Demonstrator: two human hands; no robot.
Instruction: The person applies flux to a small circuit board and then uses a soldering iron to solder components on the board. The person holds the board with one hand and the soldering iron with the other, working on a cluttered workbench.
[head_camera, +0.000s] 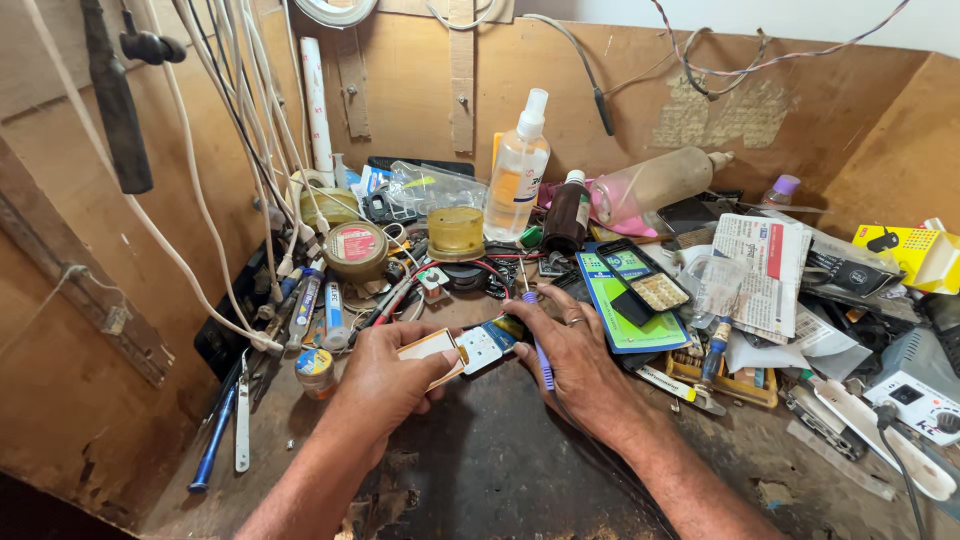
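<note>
Phone (488, 345) at frame centre, pinched with card (430, 352) in our left hand (385, 380); our right hand (570, 350) grips purple screwdriver (541, 358) against it.

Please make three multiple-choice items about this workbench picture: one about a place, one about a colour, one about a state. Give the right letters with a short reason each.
1. Where does the clear spray bottle stand?
A. behind the hands, near the back board
B. on the floor
C. in the left hand

2. What colour is the handle of the small screwdriver in the right hand?
A. red
B. purple
C. black

3. How is the small phone held?
A. it lies alone on the table
B. it hangs on a wire
C. both hands grip it

Answers: 1 A, it stands upright far behind the hands. 2 B, the handle shows purple. 3 C, the left hand and the right hand both touch it.
</note>
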